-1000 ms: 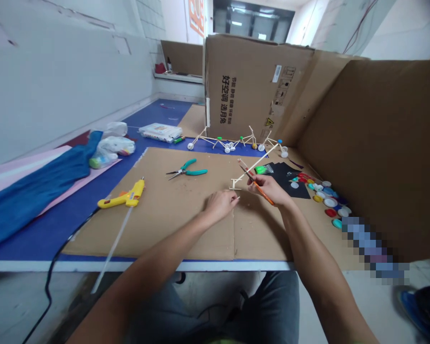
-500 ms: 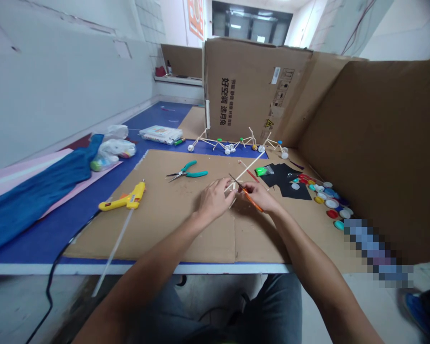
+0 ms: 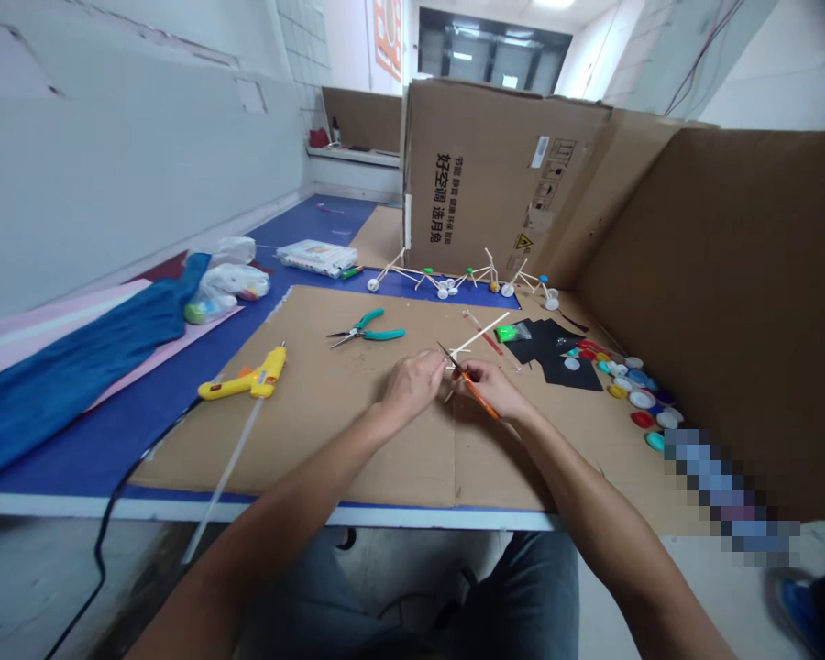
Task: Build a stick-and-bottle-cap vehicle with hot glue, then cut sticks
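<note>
My right hand (image 3: 491,390) is closed on a slim orange-handled tool (image 3: 479,396) with a dark, narrow point. That point reaches up and left to the fingertips of my left hand (image 3: 416,380). Left fingers are pinched together around the near end of a thin pale wooden stick (image 3: 485,332), whose far end slants away to the right. Short pale stick pieces (image 3: 458,356) show between the hands, partly hidden by fingers. Whether the tool's point touches the stick I cannot tell. Beyond the left hand lie teal-handled needle-nose pliers (image 3: 371,332), jaws apart.
A yellow glue gun (image 3: 254,378) with a clear glue stick lies left on the cardboard sheet (image 3: 302,449). Stick frames with bottle-cap wheels (image 3: 446,286) stand at the back. Right are a green packet (image 3: 507,333), black sheets (image 3: 570,368), and several bottle caps (image 3: 641,400). Cardboard walls (image 3: 501,174) enclose the back and right.
The view has shifted slightly. The wooden stick's visible far part is shorter and its end sits lower. My left hand has drawn back a little from the tool's point.
</note>
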A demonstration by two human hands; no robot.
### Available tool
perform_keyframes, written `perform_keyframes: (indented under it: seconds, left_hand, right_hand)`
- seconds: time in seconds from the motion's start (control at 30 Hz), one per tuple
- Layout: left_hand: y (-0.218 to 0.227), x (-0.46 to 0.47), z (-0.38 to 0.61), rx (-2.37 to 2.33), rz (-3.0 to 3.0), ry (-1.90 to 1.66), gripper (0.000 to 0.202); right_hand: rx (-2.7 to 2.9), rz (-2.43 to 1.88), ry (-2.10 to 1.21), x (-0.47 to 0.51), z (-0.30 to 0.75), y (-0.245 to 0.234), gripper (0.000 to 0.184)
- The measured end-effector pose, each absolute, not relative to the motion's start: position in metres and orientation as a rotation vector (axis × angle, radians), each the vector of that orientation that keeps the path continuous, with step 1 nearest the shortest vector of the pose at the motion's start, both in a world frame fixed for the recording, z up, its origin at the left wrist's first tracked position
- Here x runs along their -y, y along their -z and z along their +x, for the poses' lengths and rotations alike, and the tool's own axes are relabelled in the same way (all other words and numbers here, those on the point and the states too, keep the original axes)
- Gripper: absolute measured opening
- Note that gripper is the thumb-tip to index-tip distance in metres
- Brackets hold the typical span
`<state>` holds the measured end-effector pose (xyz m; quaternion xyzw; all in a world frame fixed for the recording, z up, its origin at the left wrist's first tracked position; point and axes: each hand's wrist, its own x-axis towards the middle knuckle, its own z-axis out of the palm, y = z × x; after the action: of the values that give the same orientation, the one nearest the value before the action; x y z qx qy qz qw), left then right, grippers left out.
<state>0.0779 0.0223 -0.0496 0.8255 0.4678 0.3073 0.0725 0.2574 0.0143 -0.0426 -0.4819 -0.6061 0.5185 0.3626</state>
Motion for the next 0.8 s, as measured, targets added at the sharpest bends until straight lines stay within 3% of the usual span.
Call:
perform_keyframes:
  seconds: [0.47, 0.8]
  left_hand:
    - [0.034, -0.017, 0.075, -1.345, 2.194, -0.976, 0.026]
    - [0.033, -0.030, 0.071, -0.961, 1.626, -1.012, 0.028]
  right_hand:
    - [1.628, -1.208, -1.209, -0.008, 0.255, 0.038, 0.014]
    - [1.664, -1.198, -1.186, -0.005, 0.253, 0.030, 0.017]
